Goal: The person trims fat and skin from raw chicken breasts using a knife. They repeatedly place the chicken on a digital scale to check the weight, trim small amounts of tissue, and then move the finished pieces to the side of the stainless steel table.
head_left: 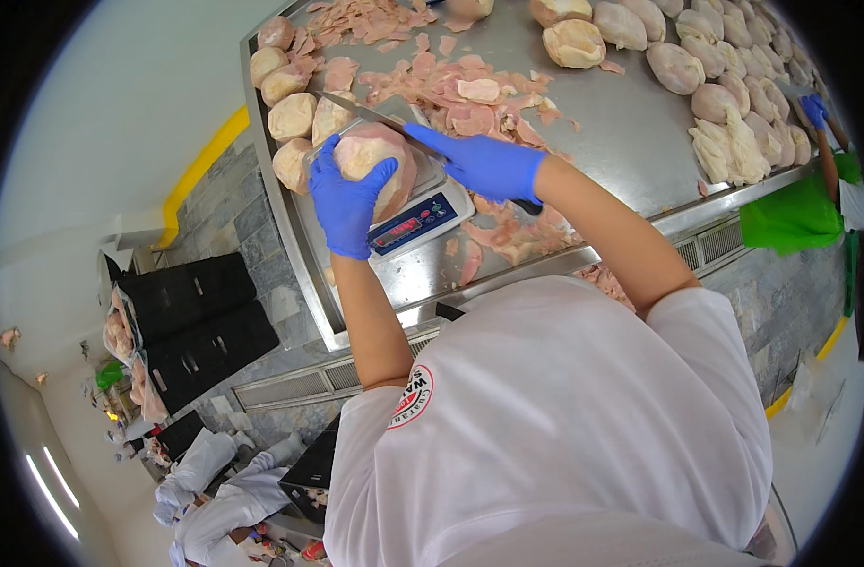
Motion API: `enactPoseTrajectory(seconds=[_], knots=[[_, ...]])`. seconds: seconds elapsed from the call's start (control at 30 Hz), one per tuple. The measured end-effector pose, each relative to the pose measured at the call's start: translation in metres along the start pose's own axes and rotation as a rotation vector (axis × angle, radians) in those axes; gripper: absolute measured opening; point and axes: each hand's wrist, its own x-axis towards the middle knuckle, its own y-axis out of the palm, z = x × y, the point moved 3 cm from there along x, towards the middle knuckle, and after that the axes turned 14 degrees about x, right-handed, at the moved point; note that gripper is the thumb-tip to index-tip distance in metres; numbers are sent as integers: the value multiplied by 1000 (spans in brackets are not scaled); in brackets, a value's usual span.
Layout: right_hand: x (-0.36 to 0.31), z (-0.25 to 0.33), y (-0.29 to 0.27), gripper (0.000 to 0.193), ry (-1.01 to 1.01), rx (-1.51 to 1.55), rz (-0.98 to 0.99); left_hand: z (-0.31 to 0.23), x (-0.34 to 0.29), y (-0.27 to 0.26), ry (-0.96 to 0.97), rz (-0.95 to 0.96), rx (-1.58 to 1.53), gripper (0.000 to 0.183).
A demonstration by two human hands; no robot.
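A round, pale pink piece of meat (373, 156) rests on the plate of a digital scale (451, 210) with a blue display panel. My left hand (345, 205), in a blue glove, grips the meat's near left side with thumb and fingers spread around it. My right hand (493, 166), also gloved in blue, is closed on a knife, index finger stretched along its back. The knife's long blade (368, 113) points left across the far side of the meat; whether it touches the meat I cannot tell. Part of the handle is hidden by my hand.
Thin meat trimmings (465, 90) lie scattered over the steel table (630, 123). Several round meat pieces (292, 116) line its left edge, and many more pale ones (678, 68) cover the far right. At the right edge, another person's blue-gloved hand (814, 111) holds a blade. Black crates (196, 321) stand left.
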Motion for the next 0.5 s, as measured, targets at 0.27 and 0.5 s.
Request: enactPoseTrajectory(seconds=[0.27, 0.5], knots=[[37, -20, 2, 76, -10, -37, -9, 4, 9, 3, 62, 68, -18, 93], [1, -40, -18, 76, -41, 8, -57, 6, 16, -28, 315, 221, -93, 84]])
